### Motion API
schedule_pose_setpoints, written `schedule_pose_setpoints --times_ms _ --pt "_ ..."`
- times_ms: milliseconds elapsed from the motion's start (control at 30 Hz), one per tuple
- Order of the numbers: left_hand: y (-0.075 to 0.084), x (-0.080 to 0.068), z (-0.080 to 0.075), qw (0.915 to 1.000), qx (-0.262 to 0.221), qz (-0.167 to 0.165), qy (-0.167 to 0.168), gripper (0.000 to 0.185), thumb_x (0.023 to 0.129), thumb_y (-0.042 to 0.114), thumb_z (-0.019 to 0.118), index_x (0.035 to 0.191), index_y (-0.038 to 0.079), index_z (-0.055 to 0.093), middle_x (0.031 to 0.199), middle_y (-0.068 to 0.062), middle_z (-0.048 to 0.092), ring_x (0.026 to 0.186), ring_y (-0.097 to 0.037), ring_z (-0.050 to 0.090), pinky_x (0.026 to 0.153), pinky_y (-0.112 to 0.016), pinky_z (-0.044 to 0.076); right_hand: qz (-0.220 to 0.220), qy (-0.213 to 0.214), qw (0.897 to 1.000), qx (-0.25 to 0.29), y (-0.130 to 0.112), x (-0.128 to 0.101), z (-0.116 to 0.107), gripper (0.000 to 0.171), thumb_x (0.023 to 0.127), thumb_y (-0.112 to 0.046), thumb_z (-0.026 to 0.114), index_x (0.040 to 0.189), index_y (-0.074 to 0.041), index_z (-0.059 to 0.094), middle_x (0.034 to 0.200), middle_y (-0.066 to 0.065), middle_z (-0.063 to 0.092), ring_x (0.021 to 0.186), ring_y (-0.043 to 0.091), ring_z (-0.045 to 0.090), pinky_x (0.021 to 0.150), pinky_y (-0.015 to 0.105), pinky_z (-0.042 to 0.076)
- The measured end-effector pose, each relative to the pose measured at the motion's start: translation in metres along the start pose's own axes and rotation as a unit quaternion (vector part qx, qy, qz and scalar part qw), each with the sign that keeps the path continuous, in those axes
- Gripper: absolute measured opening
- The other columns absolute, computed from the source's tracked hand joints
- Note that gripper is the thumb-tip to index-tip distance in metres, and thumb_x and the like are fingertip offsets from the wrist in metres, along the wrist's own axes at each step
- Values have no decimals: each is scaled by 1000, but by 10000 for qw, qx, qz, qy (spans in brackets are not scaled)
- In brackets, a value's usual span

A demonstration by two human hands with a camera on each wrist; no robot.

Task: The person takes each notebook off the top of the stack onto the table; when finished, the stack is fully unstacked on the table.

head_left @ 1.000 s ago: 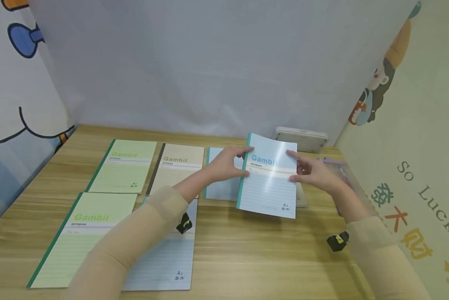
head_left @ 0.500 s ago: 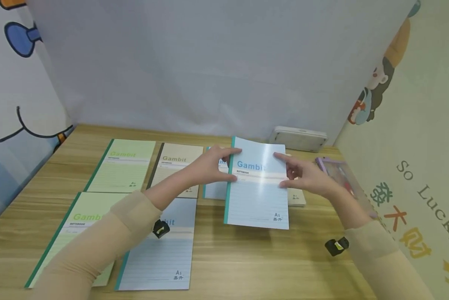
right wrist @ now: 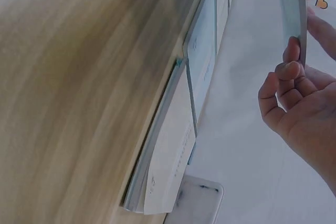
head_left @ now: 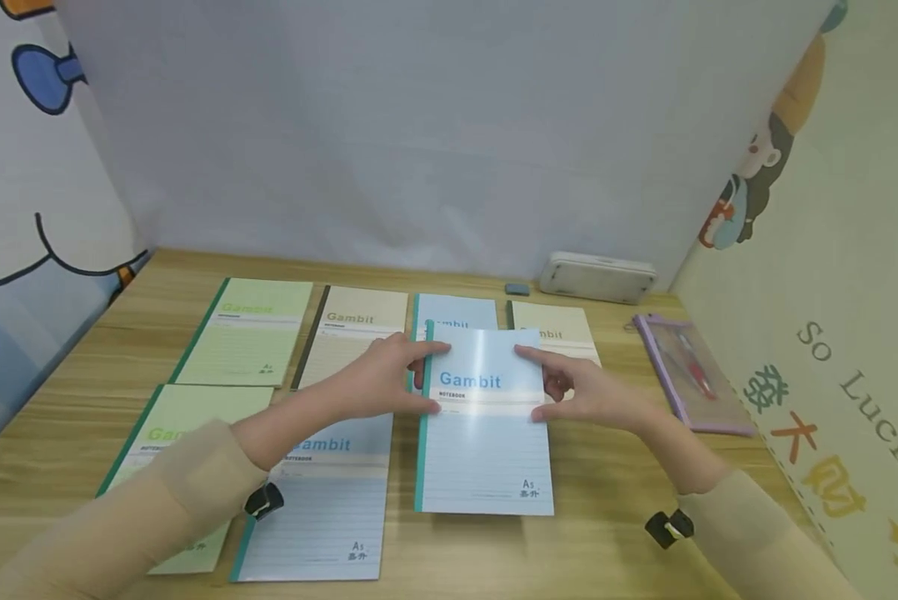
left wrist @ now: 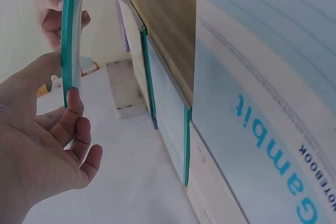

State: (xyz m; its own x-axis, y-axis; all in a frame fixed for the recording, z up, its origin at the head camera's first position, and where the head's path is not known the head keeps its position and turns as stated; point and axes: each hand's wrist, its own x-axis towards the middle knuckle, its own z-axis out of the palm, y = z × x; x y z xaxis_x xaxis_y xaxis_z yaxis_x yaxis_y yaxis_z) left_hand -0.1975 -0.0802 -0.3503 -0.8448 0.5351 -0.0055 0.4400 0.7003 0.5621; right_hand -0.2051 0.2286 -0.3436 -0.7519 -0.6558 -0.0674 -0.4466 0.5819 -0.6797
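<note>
A light blue notebook (head_left: 483, 458) with a teal spine is held above the table by both hands. My left hand (head_left: 381, 377) pinches its spine edge, thumb and index finger on the cover; in the left wrist view the other fingers curl behind the spine. On the opposite edge my right hand (head_left: 587, 390) pinches it the same way, seen from the side in the right wrist view. Behind it lie another blue notebook (head_left: 460, 310), partly covered, and a beige notebook (head_left: 554, 321). Left of it a blue notebook (head_left: 321, 517) rests flat on the wood.
Two green notebooks (head_left: 250, 333) and a beige one (head_left: 366, 308) lie in rows on the left of the wooden table (head_left: 606, 533). At the back stand a white case (head_left: 599, 277) and a small blue-grey block (head_left: 517, 289). A purple-edged mesh pouch (head_left: 692, 375) lies at right.
Both hands have brought the blue notebook leftward and toward the near side of the table. The beige notebook and the small block behind it have come into view.
</note>
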Motion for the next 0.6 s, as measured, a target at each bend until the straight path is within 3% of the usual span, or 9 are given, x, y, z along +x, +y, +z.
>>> schedule_pose_setpoints --times_ms 233,467,600 --pt "-4 -19 18 9999 17 -138 -95 77 71 40 82 137 17 50 75 11 52 80 -14 42 70 -29 34 122 -27 9996 -234 -1 -7 26 85 74 -33 80 145 -12 38 73 -2 45 66 10 42 59 22 37" --pt "-14 -28 42 9992 168 -253 -253 76 68 39 84 134 14 54 68 8 52 72 -12 43 71 -32 31 304 -350 9989 -74 10 -10 54 86 75 -37 79 146 -16 36 73 -2 47 64 7 42 58 20 37" --pt "-15 -32 49 9987 255 -273 -344 75 67 38 84 132 12 55 60 9 51 70 -11 43 79 -37 30 362 -518 9980 9 16 -10 67 86 75 -34 79 146 -13 36 72 -3 46 63 6 41 57 19 36"
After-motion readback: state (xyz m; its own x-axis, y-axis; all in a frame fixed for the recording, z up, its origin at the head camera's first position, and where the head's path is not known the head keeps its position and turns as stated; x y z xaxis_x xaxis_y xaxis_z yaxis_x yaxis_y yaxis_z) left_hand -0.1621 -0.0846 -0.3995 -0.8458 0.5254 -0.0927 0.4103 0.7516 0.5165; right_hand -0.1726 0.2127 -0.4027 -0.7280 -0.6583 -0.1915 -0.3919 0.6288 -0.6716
